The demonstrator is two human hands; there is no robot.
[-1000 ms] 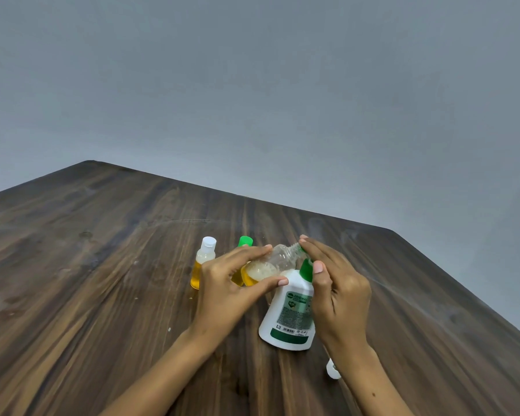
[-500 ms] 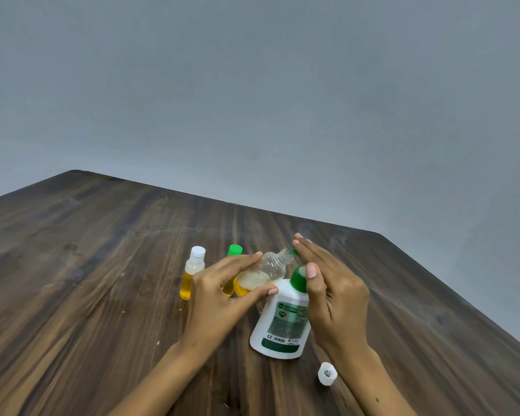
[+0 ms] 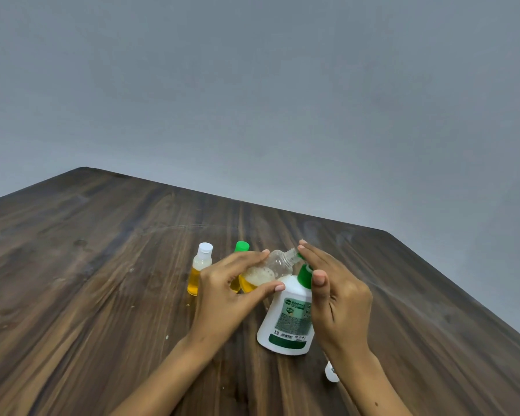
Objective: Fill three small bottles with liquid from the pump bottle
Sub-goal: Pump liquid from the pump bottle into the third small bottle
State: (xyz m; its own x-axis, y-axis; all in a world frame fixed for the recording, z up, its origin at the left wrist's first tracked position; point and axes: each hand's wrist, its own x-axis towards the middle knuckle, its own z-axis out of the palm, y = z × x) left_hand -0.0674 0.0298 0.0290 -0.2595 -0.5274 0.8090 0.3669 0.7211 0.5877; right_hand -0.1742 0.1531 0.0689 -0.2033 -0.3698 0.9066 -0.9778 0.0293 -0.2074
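The white pump bottle (image 3: 287,321) with a green pump head (image 3: 305,273) stands on the dark wooden table (image 3: 102,280), near its front middle. Tilted against the pump's spout is an uncapped clear small bottle (image 3: 270,270), its open neck pointing up and to the right toward the nozzle; yellow liquid with pale foam on top fills its lower part.

The left hand (image 3: 225,295) holds this clear bottle, fingers curled over its upper side and thumb pressed along its lower side. The right hand (image 3: 336,298) rests on the pump head with its fingers straight and together, laid over the top of the pump, the thumb beside the green collar; it grips nothing.

Just behind the left hand stands a green-capped small bottle (image 3: 241,247), mostly hidden by the fingers. To its left, a little apart, stands a white-capped small bottle (image 3: 199,270) holding yellow liquid.

A loose white cap (image 3: 330,372) lies on the table in front of the pump bottle, partly hidden by the right wrist. A plain grey wall (image 3: 252,100) rises behind the table.
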